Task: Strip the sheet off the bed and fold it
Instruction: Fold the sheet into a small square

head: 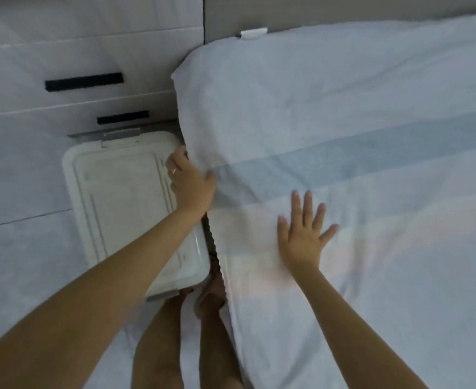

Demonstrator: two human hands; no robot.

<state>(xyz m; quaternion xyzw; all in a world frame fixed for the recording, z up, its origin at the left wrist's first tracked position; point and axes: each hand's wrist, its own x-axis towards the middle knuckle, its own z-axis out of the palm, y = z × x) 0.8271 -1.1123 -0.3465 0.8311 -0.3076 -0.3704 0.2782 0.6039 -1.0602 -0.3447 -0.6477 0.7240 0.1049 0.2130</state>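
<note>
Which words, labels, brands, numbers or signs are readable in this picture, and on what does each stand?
No readable text anywhere.
White plastic storage box: moulded ridges only.
White drawer fronts with black bar handles: no print.
White bed sheet with a pale blue stripe: no lettering.
Small white tab at the bed's far edge: too blurred to tell.

light: glowing dim, cool, bluish | shadows: falling faint | sheet (343,164): showing pinkish patch | detail: smearing soft, grainy | edges: bowing outward
</note>
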